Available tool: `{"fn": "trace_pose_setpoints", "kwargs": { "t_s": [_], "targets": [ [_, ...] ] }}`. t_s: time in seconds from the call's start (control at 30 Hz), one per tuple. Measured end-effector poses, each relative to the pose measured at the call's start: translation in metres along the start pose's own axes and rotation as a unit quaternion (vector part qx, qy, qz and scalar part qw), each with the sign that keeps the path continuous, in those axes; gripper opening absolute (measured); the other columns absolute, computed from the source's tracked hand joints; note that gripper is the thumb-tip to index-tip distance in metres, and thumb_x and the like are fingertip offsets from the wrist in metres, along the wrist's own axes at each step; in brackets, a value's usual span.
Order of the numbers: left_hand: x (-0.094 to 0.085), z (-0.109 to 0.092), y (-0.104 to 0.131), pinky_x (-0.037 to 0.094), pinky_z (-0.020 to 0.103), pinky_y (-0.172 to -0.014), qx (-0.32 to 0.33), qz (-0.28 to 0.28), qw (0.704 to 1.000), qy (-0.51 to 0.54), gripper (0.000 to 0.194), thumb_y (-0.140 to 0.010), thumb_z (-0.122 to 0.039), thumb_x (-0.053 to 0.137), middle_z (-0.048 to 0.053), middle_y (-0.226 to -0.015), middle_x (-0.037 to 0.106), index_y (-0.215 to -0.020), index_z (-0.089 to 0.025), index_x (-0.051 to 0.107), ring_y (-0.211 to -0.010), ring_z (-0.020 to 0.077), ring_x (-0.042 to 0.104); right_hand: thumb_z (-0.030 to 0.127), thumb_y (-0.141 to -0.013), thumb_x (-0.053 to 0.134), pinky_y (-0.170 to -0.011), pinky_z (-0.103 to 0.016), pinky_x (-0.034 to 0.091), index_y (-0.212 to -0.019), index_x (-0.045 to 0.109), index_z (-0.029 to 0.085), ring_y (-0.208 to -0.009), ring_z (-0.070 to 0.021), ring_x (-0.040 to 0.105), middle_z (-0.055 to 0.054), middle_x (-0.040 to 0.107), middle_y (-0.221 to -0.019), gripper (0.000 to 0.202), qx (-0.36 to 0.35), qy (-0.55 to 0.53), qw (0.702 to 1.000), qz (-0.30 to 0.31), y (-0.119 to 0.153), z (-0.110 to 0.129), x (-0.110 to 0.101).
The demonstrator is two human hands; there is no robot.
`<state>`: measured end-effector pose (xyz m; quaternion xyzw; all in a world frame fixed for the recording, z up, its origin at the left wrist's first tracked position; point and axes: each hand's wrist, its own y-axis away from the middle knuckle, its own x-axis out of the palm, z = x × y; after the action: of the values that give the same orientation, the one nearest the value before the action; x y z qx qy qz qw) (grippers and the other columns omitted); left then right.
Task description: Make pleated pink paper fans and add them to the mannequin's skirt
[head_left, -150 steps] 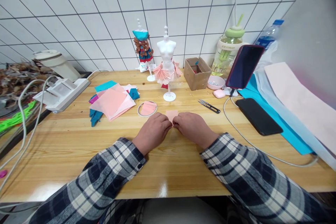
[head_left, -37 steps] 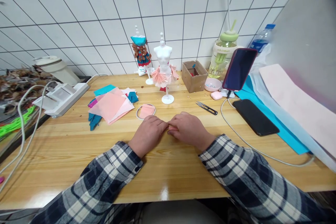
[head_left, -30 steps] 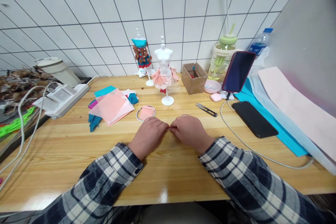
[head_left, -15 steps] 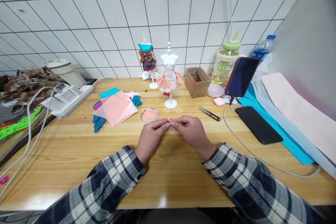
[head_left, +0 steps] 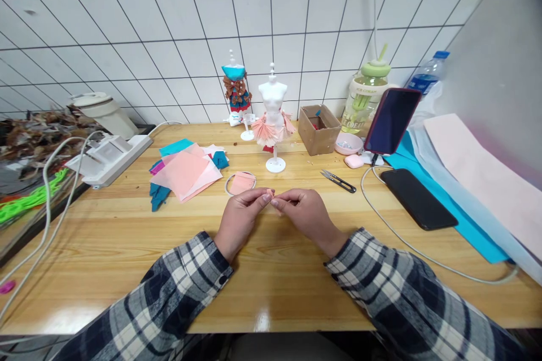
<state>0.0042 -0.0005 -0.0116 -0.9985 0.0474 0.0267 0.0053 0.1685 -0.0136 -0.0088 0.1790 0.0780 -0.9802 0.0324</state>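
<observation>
My left hand (head_left: 242,216) and my right hand (head_left: 308,213) meet above the middle of the table. Between their fingertips both pinch a small piece of pink crepe paper (head_left: 270,193), mostly covered by the fingers. Just beyond the left fingers, a roll of tape (head_left: 229,188) lies flat, with pink paper squares (head_left: 243,183) in its ring. Past my hands stands a white mini mannequin (head_left: 272,96) on a round base, a pleated pink paper skirt (head_left: 265,131) around its hips.
Coloured paper sheets (head_left: 181,172) lie at left, near a power strip (head_left: 116,164). Thread snips (head_left: 339,181) and a black phone (head_left: 419,199) lie at right. Behind are a dressed mannequin (head_left: 237,93), a cardboard box (head_left: 318,135), a drink bottle (head_left: 365,101) and a propped phone (head_left: 392,121).
The fingertips have parted slightly, and more of the pink paper shows between them. My left hand has shifted a little to the left. The view has tilted slightly.
</observation>
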Motion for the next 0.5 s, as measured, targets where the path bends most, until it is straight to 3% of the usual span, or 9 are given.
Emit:
{"fn": "trace_pose_setpoints", "kwargs": {
  "t_s": [0.1,0.2,0.3,0.5],
  "targets": [
    [-0.003,-0.008,-0.001,0.048,0.036,-0.093,0.017,0.008,0.999,-0.043,0.029,-0.075,-0.043,0.071,0.009,-0.106,0.073,-0.086,-0.016,0.073,-0.099,0.0229,0.066,0.044,-0.074,0.071,-0.057,-0.023,0.042,-0.090,0.075,0.021,-0.057,-0.0105,0.054,-0.002,0.072,-0.079,0.028,-0.030,0.051,0.998,-0.011,-0.003,-0.003,-0.008],
    [-0.005,-0.014,-0.001,0.052,0.033,-0.082,0.010,0.086,0.992,-0.086,0.031,-0.075,-0.046,0.070,0.007,-0.083,0.076,-0.082,-0.016,0.072,-0.081,0.0209,0.068,0.043,-0.075,0.071,-0.059,-0.022,0.042,-0.101,0.074,0.021,-0.058,-0.0095,0.050,-0.002,0.071,-0.083,0.033,-0.071,0.057,0.996,-0.005,-0.006,-0.003,-0.014],
    [-0.006,-0.016,0.000,0.052,0.030,-0.073,0.006,0.126,0.983,-0.130,0.031,-0.076,-0.047,0.067,0.003,-0.069,0.073,-0.080,-0.016,0.071,-0.070,0.0190,0.067,0.040,-0.077,0.071,-0.057,-0.022,0.041,-0.091,0.076,0.021,-0.059,-0.0100,0.052,-0.001,0.071,-0.077,0.024,-0.073,0.058,0.995,0.027,-0.005,-0.001,-0.014],
    [-0.009,-0.017,0.000,0.051,0.029,-0.076,0.046,0.114,0.966,-0.228,0.026,-0.078,-0.043,0.064,0.003,-0.081,0.076,-0.082,-0.020,0.074,-0.077,0.0204,0.068,0.037,-0.075,0.074,-0.062,-0.023,0.047,-0.083,0.076,0.021,-0.066,-0.0129,0.063,-0.002,0.075,-0.079,0.018,-0.040,0.008,0.999,0.020,-0.001,-0.003,-0.006]
  ]
}}
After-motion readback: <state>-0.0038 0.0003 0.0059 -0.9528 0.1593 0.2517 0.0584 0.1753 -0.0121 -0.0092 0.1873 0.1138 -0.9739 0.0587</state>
